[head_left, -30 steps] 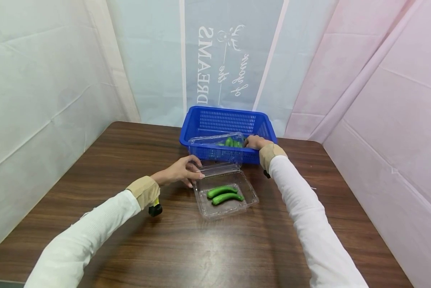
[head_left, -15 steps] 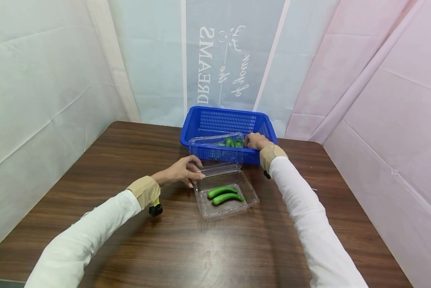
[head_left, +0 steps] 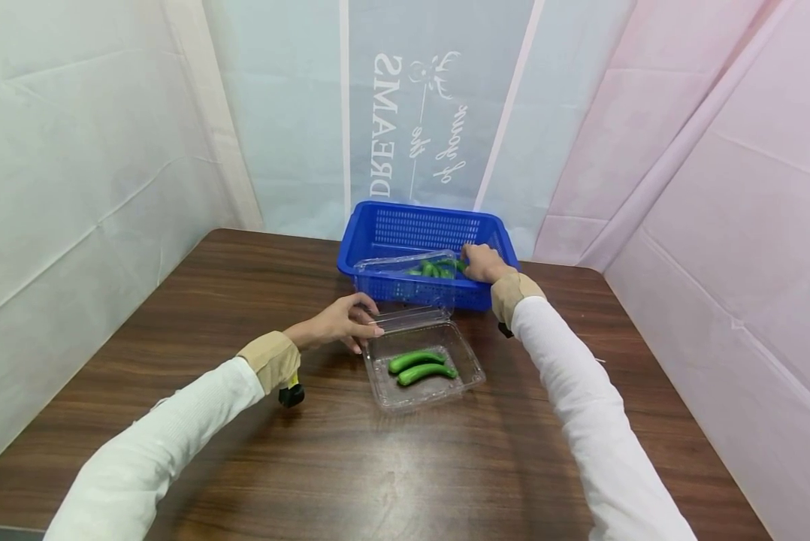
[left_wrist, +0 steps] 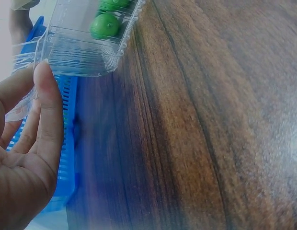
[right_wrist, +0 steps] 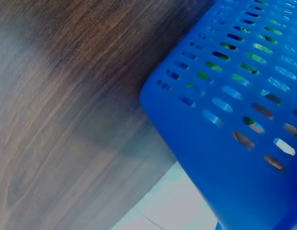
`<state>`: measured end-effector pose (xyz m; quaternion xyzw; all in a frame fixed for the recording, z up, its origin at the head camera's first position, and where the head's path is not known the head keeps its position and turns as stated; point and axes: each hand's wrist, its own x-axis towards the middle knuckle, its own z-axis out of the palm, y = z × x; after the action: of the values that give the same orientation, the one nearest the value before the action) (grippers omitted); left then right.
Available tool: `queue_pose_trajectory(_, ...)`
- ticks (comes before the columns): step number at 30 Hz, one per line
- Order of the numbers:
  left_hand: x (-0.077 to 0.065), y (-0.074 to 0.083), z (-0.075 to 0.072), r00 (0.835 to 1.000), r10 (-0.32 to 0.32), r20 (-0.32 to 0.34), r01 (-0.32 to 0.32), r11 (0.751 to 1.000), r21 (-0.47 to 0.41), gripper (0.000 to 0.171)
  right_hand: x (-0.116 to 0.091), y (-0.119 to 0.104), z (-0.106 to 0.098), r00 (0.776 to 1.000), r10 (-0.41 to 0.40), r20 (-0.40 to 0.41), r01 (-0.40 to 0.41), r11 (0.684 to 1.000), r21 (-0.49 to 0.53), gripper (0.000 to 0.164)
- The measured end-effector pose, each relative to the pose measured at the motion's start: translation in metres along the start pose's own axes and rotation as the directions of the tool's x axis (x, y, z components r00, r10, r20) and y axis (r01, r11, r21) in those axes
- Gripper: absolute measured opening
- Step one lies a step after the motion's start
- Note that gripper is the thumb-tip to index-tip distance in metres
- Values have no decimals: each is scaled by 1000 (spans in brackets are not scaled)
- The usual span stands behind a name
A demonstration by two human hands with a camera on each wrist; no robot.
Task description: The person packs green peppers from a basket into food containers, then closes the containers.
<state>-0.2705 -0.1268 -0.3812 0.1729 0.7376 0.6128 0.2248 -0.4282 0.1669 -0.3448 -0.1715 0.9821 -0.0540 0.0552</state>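
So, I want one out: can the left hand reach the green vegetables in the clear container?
Probably yes: nothing covers the two green vegetables in the open container, but the left hand, holding the container's edge, may need to let go.

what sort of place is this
Probably a makeshift work booth, perhaps for filming: pale sheets rise around three sides of a brown table, and the back one carries printed lettering that includes DREAMS.

The head view faces down; nearer wrist views share the basket (head_left: 427,227).
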Motion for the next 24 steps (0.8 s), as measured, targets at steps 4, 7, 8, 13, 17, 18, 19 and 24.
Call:
queue_pose_trajectory(4,1,-2,-1,1000,-2,-3,2,1000,7,47,-3,0,-4,1000,-13,-12,13,1000,12,36)
queue_pose_trajectory(7,6,-11,-4,1000,-6,-4,6,1000,10,48,-6,3,-7,999,-38,-38,39,999,29,35)
queue_pose_trajectory(8,7,-14,-5,1000,-7,-7,7,1000,12,48,-8,4,-8,998,-48,-49,50,998,31,34)
queue_pose_trajectory(13,10,-22,-5,1000,1,-31,0,1000,30,47,-14,9,-14,986,-94,-134,102,993,52,29)
queue_pose_trajectory(17,10,-22,-4,999,11,-43,-9,999,48,46,-19,12,-18,970,-141,-197,159,984,82,26)
queue_pose_trajectory(18,10,-22,-4,999,13,-43,-11,999,49,45,-20,13,-19,967,-150,-207,172,981,92,26)
queue_pose_trajectory(19,11,-21,-4,999,14,-42,-12,999,50,45,-22,13,-20,963,-161,-216,184,978,95,26)
queue_pose_trajectory(24,11,-22,-3,999,10,-41,-9,999,42,45,-27,16,-23,940,-219,-262,251,963,95,25)
